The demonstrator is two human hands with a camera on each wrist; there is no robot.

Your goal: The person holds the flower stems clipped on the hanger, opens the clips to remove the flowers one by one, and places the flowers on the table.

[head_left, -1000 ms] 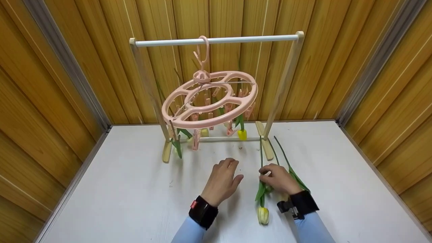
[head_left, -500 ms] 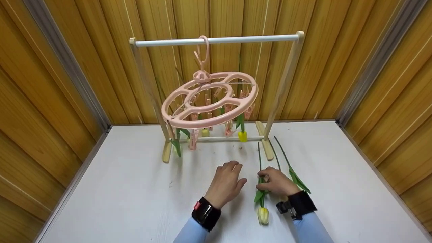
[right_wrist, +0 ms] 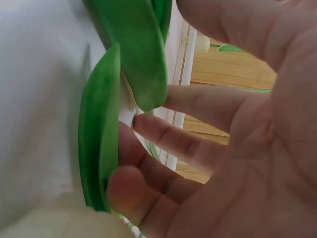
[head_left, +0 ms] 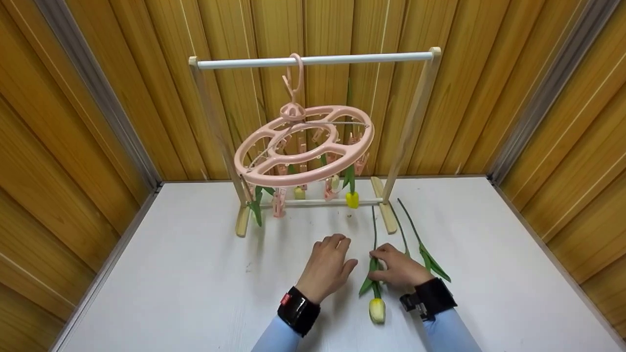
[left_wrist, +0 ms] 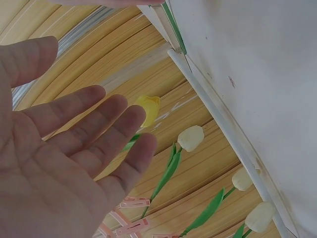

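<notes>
1. One pale yellow tulip (head_left: 376,305) lies on the white table (head_left: 171,274), bloom toward the person, stem pointing away; the right hand (head_left: 403,266) pinches it at the leaves between thumb and forefinger.
2. The left hand (head_left: 327,269), palm down with fingers extended, is left of that tulip, apart from it and from the right hand.
3. Two more tulips (head_left: 436,267) lie farther right, one partly hidden by the right hand.
4. Behind stands one rack (head_left: 412,122), bearing one round pink hanger (head_left: 313,174).
5. At least four blooms hang downward there: one yellow bloom (head_left: 352,199), three pale blooms (left_wrist: 191,138).
</notes>
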